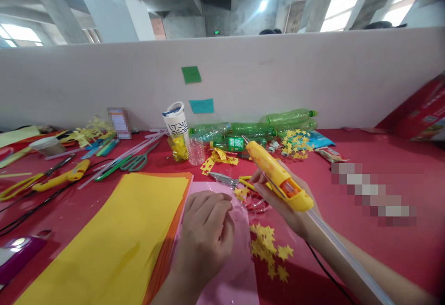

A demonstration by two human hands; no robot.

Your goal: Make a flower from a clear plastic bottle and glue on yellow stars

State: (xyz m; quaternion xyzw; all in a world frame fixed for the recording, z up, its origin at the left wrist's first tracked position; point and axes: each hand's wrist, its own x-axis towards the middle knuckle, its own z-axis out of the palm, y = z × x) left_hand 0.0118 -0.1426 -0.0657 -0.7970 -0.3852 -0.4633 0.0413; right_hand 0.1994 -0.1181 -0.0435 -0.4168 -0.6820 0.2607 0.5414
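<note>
My right hand (288, 203) is wrapped around a yellow glue gun (278, 177), its nozzle pointing up and away, a clear glue stick (342, 254) sticking out of its back. My left hand (206, 235) is curled, fingers pinched together over a pink sheet (239, 277) with a clear plastic piece (257, 203) at its far end; what the fingers pinch is too small to name. Several yellow paper stars (267, 249) lie just right of that hand.
Yellow and orange paper sheets (118, 240) lie at the left on the red table (365, 156). Green plastic bottles (264, 129), a white cup (176, 119), scissors (139, 160), a second glue gun (62, 177) and more stars (295, 142) lie farther back. A white partition wall (278, 73) stands behind.
</note>
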